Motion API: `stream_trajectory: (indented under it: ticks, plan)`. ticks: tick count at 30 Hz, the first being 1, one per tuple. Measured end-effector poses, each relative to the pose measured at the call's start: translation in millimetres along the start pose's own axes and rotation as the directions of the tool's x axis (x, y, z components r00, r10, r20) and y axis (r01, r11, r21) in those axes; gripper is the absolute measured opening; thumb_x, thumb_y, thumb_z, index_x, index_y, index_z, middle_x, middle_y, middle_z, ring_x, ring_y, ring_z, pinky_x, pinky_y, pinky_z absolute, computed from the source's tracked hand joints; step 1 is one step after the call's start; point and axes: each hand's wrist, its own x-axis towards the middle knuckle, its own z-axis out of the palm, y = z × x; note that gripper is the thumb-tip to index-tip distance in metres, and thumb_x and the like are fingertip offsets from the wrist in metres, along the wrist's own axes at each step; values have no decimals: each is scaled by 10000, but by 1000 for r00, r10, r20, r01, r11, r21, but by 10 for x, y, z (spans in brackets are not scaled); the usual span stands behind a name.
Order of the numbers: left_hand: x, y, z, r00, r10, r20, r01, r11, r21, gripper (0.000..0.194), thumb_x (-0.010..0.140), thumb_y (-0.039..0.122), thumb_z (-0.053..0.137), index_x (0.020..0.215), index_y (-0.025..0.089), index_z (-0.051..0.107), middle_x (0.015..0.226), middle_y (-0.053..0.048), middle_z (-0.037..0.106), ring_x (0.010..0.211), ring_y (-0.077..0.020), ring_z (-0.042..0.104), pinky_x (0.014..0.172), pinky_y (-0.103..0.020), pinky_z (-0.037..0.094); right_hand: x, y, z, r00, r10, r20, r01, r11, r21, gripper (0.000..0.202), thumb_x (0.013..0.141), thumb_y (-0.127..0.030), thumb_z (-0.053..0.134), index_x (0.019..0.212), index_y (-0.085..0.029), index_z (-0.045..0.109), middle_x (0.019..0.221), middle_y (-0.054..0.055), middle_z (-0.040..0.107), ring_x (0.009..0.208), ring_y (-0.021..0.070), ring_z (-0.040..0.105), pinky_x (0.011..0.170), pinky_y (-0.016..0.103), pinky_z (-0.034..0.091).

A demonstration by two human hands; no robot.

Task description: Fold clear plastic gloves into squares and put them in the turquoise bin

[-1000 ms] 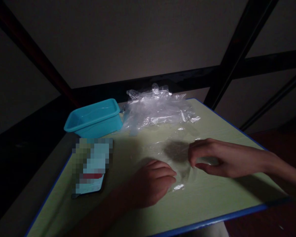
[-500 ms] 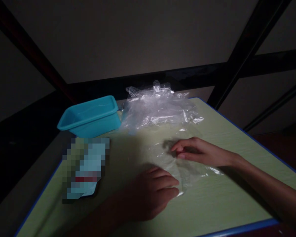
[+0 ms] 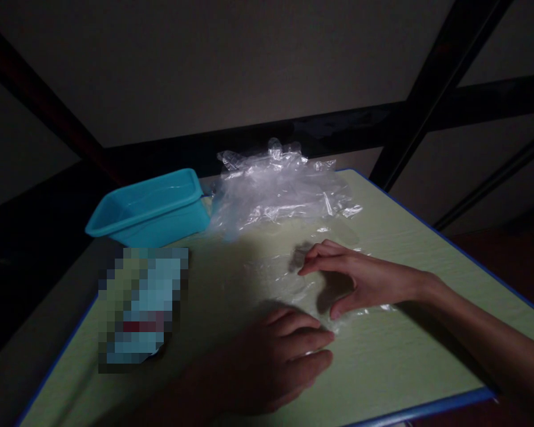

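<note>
A thin clear plastic glove [image 3: 289,279], by its look, lies spread on the table, its outline hard to follow. My left hand [image 3: 289,356] is low over its near edge, fingers stretched out to the right. Whether those fingertips press on the film is unclear in the dim light. My right hand [image 3: 338,270] hovers at the glove's right side, thumb and fingers apart in a curve with nothing visible between them. Beyond both hands is a heap of crumpled clear plastic gloves [image 3: 280,190], with rounded finger-like tips sticking up at the back.
A blue plastic basin [image 3: 160,222] stands at the table's far left corner. Nearer, a flat blurred-out object [image 3: 146,302] lies by the left edge. The pale table [image 3: 396,356] has blue edging, and a wall [image 3: 249,65] rises behind it.
My right thumb has swung away from the fingers toward me, widening the hand. My left hand has shifted slightly right. The view has moved a little, so the basin and heap appear further left.
</note>
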Motion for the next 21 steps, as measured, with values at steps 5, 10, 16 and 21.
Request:
stream_trajectory:
  ticks: [5,10,16,21]
  plan:
    - [1,1,4,1000,-1,26,1,1000,-9,195,872,196,481,1042,161,570,1157,-13,627,1052,-165,518,893,-300,393,-10,15,-9,997,2,-76,-3,1000,-21,466,761,-401,653,1155,-174,553,1151,98,536,1119,233,444,948,419,340]
    - [12,5,-2,1000,-4,25,5,1000,-21,179,882,186,465,1022,156,572,1132,-12,635,1045,-159,520,898,-287,375,-18,4,11,997,-68,-33,67,998,-20,600,690,-381,719,1216,-183,510,1253,107,489,1210,240,380,993,427,307]
    - [8,-2,25,1000,2,9,-2,1000,-21,178,883,189,466,1023,150,567,1141,-1,632,1027,-156,518,891,-293,370,-25,42,47,999,-7,33,12,984,-177,730,695,-435,698,1323,-185,422,1433,141,310,1334,273,209,1054,488,206]
    - [9,1,19,1000,1,15,0,1000,-22,180,892,196,456,1023,153,571,1144,1,633,1027,-156,519,880,-297,377,-72,94,-34,992,101,79,-82,974,-213,818,671,-469,703,1362,-169,383,1480,145,233,1362,295,135,1079,505,139]
